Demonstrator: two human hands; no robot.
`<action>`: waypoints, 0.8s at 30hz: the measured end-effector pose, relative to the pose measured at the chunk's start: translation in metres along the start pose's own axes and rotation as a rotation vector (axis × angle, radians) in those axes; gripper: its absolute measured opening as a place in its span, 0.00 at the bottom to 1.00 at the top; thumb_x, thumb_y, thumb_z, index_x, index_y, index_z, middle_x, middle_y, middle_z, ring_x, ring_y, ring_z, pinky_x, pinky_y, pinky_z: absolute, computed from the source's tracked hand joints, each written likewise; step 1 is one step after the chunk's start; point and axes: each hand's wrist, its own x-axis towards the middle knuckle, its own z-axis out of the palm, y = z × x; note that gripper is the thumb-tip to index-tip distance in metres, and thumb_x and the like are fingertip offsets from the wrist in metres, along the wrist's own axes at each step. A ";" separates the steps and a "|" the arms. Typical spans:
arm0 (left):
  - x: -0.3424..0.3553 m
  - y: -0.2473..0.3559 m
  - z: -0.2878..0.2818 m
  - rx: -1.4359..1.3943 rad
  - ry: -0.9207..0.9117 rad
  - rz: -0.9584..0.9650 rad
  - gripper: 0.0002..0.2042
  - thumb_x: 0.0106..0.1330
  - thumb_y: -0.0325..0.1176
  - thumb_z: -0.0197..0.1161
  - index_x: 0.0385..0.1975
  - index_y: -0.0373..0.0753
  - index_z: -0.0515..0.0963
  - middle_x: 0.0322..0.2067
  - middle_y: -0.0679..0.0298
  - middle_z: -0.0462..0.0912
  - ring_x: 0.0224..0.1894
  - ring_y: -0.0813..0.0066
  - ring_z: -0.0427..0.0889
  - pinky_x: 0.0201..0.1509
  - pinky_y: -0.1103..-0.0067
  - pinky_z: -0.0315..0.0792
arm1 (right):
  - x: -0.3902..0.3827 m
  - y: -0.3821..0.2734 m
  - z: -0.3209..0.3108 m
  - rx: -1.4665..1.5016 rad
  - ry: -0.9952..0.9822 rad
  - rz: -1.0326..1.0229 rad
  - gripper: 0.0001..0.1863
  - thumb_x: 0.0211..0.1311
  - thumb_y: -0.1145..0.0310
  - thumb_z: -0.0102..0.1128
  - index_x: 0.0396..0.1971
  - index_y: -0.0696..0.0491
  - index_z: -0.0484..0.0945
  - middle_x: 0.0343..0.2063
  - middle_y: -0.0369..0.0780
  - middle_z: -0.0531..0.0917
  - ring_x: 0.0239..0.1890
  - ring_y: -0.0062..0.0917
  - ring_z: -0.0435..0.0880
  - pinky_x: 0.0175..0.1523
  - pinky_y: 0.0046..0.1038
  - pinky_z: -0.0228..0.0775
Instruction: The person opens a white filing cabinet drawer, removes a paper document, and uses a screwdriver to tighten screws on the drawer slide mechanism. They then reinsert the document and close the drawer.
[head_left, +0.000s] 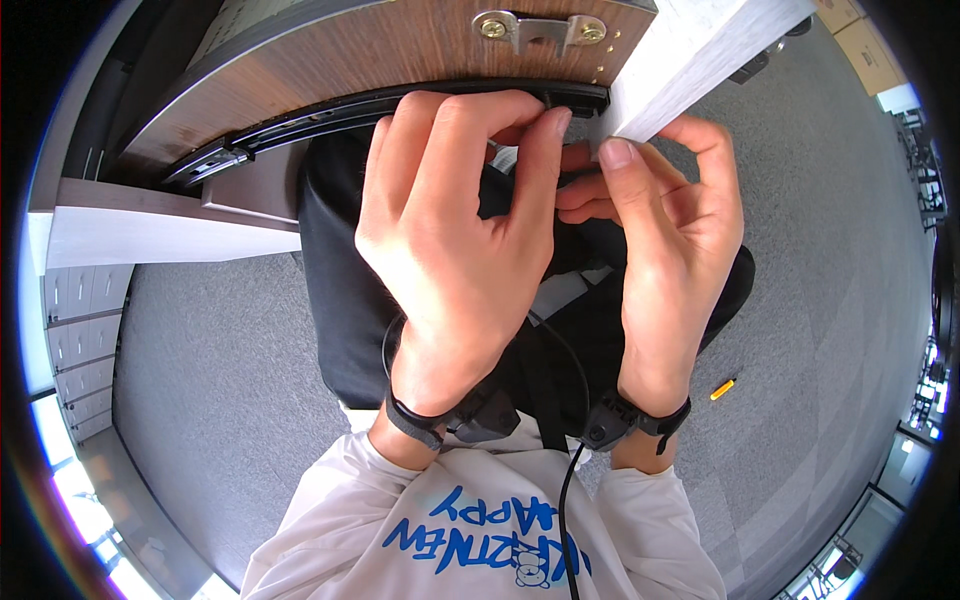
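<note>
A black drawer slide [350,110] runs along the lower edge of a brown wood-grain panel [400,75]. My left hand [455,205] is at the slide's right end, its thumb and index finger closed on a small dark piece, too small to name. Beside it, my right hand [675,225] has its thumb and index finger at the lower end of a white panel [680,70], its other fingers curled to the left beneath. The white panel meets the brown one at the corner there. What lies behind my fingers is hidden.
A metal bracket [540,32] is screwed to the brown panel. Another white panel [170,222] extends on the left. A yellow-handled tool [722,388] lies on the grey carpet [820,300] at right. White drawer cabinets [88,310] stand far left, cardboard boxes [868,55] far right.
</note>
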 end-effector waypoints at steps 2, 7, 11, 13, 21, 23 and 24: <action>-0.001 -0.001 0.001 -0.009 0.015 -0.002 0.06 0.56 0.21 0.72 0.31 0.35 0.82 0.25 0.66 0.81 0.25 0.81 0.77 0.30 0.85 0.68 | 0.000 0.000 0.000 -0.006 0.004 0.008 0.12 0.68 0.73 0.61 0.46 0.59 0.71 0.31 0.46 0.85 0.27 0.24 0.86 0.34 0.23 0.80; -0.002 -0.004 0.004 0.004 0.054 0.070 0.07 0.54 0.20 0.73 0.31 0.36 0.83 0.25 0.66 0.82 0.26 0.82 0.77 0.31 0.85 0.69 | 0.000 0.001 -0.001 -0.021 -0.001 -0.004 0.12 0.68 0.73 0.61 0.46 0.59 0.71 0.30 0.46 0.86 0.27 0.24 0.86 0.35 0.23 0.81; -0.003 -0.002 0.005 -0.040 0.059 0.010 0.09 0.53 0.21 0.74 0.32 0.36 0.82 0.25 0.66 0.81 0.26 0.82 0.76 0.32 0.86 0.69 | 0.000 0.001 -0.001 -0.009 -0.002 0.001 0.12 0.68 0.74 0.61 0.46 0.60 0.71 0.30 0.46 0.86 0.27 0.24 0.86 0.35 0.23 0.80; -0.003 -0.001 0.004 -0.068 0.059 -0.039 0.09 0.53 0.21 0.75 0.32 0.36 0.82 0.25 0.67 0.81 0.27 0.82 0.76 0.33 0.86 0.69 | 0.000 0.001 -0.001 -0.007 0.004 0.007 0.12 0.68 0.74 0.61 0.46 0.60 0.71 0.31 0.47 0.86 0.27 0.24 0.86 0.34 0.23 0.80; 0.000 -0.006 0.002 0.068 0.058 0.070 0.08 0.52 0.22 0.75 0.28 0.36 0.82 0.24 0.67 0.79 0.25 0.79 0.75 0.32 0.84 0.68 | -0.001 0.000 0.001 0.014 0.006 0.012 0.12 0.67 0.74 0.61 0.46 0.60 0.70 0.31 0.48 0.86 0.27 0.25 0.86 0.34 0.23 0.80; 0.000 -0.006 0.004 0.064 0.057 0.076 0.08 0.51 0.22 0.75 0.28 0.36 0.82 0.25 0.67 0.79 0.26 0.79 0.75 0.32 0.83 0.68 | -0.001 0.000 0.000 0.008 0.012 0.021 0.12 0.67 0.75 0.61 0.46 0.60 0.70 0.32 0.48 0.86 0.27 0.25 0.86 0.34 0.23 0.80; 0.000 -0.005 0.004 0.054 0.066 0.094 0.08 0.51 0.22 0.76 0.29 0.36 0.82 0.25 0.67 0.79 0.26 0.79 0.75 0.32 0.83 0.68 | -0.001 0.001 0.000 0.009 0.005 0.008 0.12 0.68 0.75 0.61 0.46 0.60 0.70 0.32 0.48 0.86 0.27 0.25 0.86 0.34 0.23 0.80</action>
